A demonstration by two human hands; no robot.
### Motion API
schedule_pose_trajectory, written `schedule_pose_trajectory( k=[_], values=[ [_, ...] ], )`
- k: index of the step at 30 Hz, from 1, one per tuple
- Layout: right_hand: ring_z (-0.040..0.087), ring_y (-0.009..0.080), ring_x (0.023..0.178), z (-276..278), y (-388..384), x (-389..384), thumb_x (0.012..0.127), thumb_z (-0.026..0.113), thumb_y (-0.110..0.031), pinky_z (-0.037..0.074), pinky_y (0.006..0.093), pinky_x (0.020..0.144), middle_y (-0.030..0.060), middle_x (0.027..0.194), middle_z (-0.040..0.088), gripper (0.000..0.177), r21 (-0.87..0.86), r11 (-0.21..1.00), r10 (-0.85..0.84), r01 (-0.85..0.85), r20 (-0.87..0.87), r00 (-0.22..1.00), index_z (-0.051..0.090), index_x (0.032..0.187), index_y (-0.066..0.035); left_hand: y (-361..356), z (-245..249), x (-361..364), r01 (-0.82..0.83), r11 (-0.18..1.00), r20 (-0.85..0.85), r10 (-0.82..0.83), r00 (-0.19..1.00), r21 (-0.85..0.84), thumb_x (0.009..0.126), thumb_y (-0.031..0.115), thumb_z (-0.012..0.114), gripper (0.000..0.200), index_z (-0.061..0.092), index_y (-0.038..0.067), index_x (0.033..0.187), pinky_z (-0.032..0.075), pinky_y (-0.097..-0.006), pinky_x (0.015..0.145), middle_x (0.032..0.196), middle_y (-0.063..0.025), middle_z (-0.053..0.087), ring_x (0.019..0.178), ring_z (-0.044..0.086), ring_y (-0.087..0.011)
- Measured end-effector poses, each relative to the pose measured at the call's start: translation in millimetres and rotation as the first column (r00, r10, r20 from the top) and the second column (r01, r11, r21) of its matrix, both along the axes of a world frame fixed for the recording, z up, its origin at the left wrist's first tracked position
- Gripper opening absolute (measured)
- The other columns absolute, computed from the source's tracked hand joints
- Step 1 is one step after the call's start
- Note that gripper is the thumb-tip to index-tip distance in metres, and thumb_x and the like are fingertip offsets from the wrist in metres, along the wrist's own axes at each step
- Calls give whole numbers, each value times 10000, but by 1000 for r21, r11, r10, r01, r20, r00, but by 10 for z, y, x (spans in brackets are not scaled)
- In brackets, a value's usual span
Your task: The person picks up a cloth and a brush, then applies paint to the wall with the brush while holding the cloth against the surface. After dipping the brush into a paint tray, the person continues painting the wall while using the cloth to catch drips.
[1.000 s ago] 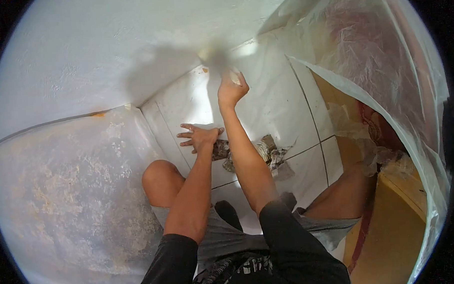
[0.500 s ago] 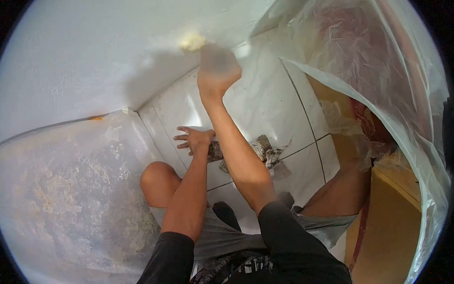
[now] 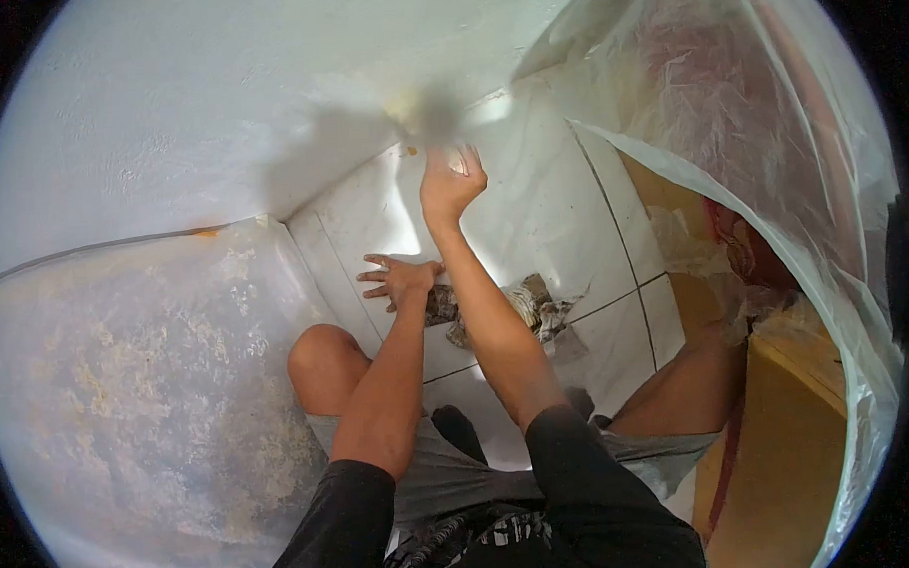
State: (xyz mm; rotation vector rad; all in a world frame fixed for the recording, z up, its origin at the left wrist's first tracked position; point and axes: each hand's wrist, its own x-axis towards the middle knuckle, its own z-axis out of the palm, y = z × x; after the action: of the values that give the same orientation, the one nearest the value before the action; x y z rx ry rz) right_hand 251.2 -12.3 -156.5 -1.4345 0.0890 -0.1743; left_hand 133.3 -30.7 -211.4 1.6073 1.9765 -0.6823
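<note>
My left hand (image 3: 404,279) is pressed on the white tiled floor (image 3: 517,207) with its fingers spread, holding nothing. Ahead of it, my right hand (image 3: 454,189) is closed near the corner where floor and wall (image 3: 266,60) meet. Its fingers curl round something I cannot make out, and a grey blur covers the fingertips. A pale yellowish patch (image 3: 400,108) shows on the wall beside that blur. Beneath my right forearm lies a dirty crumpled cloth (image 3: 527,301), partly hidden by the arm.
Cloudy plastic sheeting (image 3: 649,107) hangs along the right side, over brown cardboard (image 3: 780,433). To the left is a surface under stained plastic sheet (image 3: 168,384), with a grey cable (image 3: 83,252) along its upper edge. My bent knees flank the floor.
My right hand has come down and slightly right, away from the wall toward the floor edge. My left hand keeps its place on the tiles; the whole view has shifted slightly.
</note>
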Motion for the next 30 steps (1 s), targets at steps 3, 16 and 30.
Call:
schedule_pose_trajectory(
  k=[3, 16, 30],
  values=[
    [607, 202, 719, -231, -68, 91, 707, 658, -39, 473, 307, 637, 126, 772, 619, 142, -244, 970, -1, -9, -42, 999, 677, 840, 7, -19, 76, 61, 8, 1000, -28, -8, 1000, -15, 554, 407, 813, 1328, -163, 84, 1394, 281, -632, 977, 1434, -293, -119, 1313, -3, -514],
    [571, 106, 696, 1411, -169, 285, 795, 580, 12, 453, 229, 635, 23, 786, 613, 128, 425, 892, 92, -156, 166, 982, 634, 905, 51, -9, 69, 43, -35, 999, 8, 35, 999, -13, 548, 414, 828, 1341, -158, 82, 1394, 249, -625, 1002, 1442, -277, -117, 1321, -18, -496],
    [634, 179, 687, -538, -262, 42, 774, 586, -24, 519, 257, 632, 135, 805, 652, 215, 281, 957, 175, -69, -371, 912, 626, 948, 96, -27, 180, 127, -47, 998, -27, 46, 999, -33, 551, 387, 824, 1330, -158, 80, 1393, 244, -616, 1011, 1443, -275, -110, 1323, 2, -494]
  ],
)
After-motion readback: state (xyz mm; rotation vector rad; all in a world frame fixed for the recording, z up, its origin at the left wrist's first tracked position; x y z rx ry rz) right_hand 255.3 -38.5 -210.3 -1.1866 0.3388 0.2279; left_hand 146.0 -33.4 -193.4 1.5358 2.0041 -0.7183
